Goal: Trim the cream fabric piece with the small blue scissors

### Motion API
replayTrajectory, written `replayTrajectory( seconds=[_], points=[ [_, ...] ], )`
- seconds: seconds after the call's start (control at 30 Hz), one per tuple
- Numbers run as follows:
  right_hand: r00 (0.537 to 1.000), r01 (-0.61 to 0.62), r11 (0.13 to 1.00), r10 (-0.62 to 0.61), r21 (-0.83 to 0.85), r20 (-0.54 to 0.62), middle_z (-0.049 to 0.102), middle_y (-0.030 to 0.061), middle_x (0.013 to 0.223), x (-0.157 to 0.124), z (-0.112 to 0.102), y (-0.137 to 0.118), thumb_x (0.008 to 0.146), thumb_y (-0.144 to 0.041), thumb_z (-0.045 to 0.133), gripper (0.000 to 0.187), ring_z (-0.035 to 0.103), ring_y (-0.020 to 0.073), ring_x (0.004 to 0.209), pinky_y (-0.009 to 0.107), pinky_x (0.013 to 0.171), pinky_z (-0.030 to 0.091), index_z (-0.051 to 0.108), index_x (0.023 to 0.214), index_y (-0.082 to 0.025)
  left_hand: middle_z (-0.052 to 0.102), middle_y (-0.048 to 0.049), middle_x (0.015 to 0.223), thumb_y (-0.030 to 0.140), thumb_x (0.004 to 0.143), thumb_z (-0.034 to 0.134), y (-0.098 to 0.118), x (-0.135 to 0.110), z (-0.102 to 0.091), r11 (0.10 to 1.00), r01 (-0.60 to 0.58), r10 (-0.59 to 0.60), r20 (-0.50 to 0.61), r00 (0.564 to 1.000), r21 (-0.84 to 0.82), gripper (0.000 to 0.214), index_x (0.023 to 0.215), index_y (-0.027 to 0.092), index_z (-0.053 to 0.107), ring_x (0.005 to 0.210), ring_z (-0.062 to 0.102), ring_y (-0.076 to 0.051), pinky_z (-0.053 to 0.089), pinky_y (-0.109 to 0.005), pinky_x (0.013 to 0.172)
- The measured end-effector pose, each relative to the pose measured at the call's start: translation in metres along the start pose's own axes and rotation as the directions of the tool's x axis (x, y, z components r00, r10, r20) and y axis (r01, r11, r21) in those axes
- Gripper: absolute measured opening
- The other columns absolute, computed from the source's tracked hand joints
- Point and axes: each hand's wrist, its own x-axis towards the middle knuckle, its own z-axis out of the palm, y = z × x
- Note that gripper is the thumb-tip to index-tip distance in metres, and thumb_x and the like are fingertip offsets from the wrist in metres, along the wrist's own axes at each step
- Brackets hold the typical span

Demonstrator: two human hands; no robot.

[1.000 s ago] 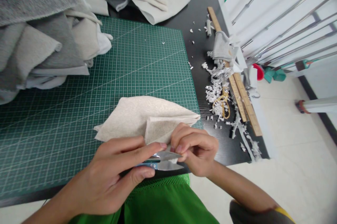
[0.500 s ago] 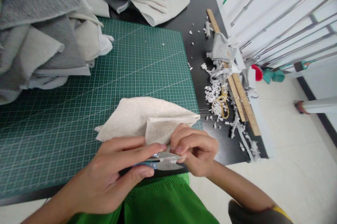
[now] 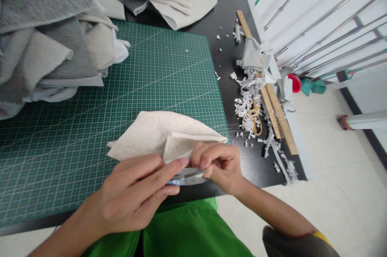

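Left hand (image 3: 130, 194) closed around blue-handled thread snips (image 3: 187, 177), blades against the folded beige cloth (image 3: 148, 136). Right hand (image 3: 219, 168) pinching that cloth's lower edge, above a green cutting mat (image 3: 163, 79)

- The blade tips of the thread snips (image 3: 189, 177) are hidden behind the right hand (image 3: 219, 166), so whether they bite the cloth cannot be told.
- Most of the snips' grip lies inside the left hand (image 3: 131, 192).
- The lower edge of the folded beige cloth (image 3: 151, 136) is hidden under both hands.
- The grey fabric pile (image 3: 39, 47) runs off the left and top edges.
- The gold-handled scissors (image 3: 253, 123) are partly buried under white scraps (image 3: 246, 106), too small to identify.
- The red object (image 3: 294, 83) and teal object (image 3: 311, 86) are partly hidden; what they are cannot be told.
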Motion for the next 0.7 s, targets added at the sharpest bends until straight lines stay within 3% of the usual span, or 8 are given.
replayTrajectory(
  seconds=[0.23, 0.5, 0.7],
  points=[
    [1.0, -0.013, 1.0, 0.012, 0.024, 0.014, 0.07, 0.002, 0.068, 0.0001, -0.0013, 0.002, 0.087, -0.024, 0.077, 0.012, 0.066, 0.0131, 0.063, 0.026, 0.06, 0.056, 0.07, 0.079, -0.018, 0.062, 0.0003, 0.078, 0.021, 0.103, 0.05, 0.0018, -0.003, 0.0019, 0.999, -0.003, 0.003, 0.003, 1.0, 0.051, 0.03, 0.131, 0.016, 0.061, 0.066, 0.059, -0.01, 0.049, -0.02, 0.059],
    [0.999, -0.038, 0.994, 0.037, 0.099, 0.013, 0.072, 0.002, 0.071, -0.0013, -0.0021, 0.0032, 0.086, -0.02, 0.078, 0.005, 0.068, 0.0122, 0.067, 0.024, 0.063, 0.057, 0.074, 0.084, -0.017, 0.061, -0.0003, 0.077, 0.017, 0.103, 0.051, 0.0013, -0.0032, 0.0047, 1.0, -0.018, 0.018, -0.029, 0.999, -0.005, 0.031, 0.131, 0.012, 0.061, 0.064, 0.06, -0.009, 0.047, -0.021, 0.054],
    [0.997, -0.069, 0.995, 0.071, 0.066, -0.029, 0.072, 0.0022, 0.069, -0.0025, -0.0026, 0.004, 0.085, -0.025, 0.079, 0.011, 0.067, 0.0123, 0.064, 0.025, 0.061, 0.057, 0.073, 0.08, -0.017, 0.063, 0.0, 0.078, 0.019, 0.102, 0.05, 0.0026, -0.0018, 0.0038, 0.999, 0.039, -0.039, -0.039, 0.998, -0.004, 0.032, 0.133, 0.018, 0.061, 0.065, 0.061, -0.01, 0.048, -0.02, 0.053]
  ],
)
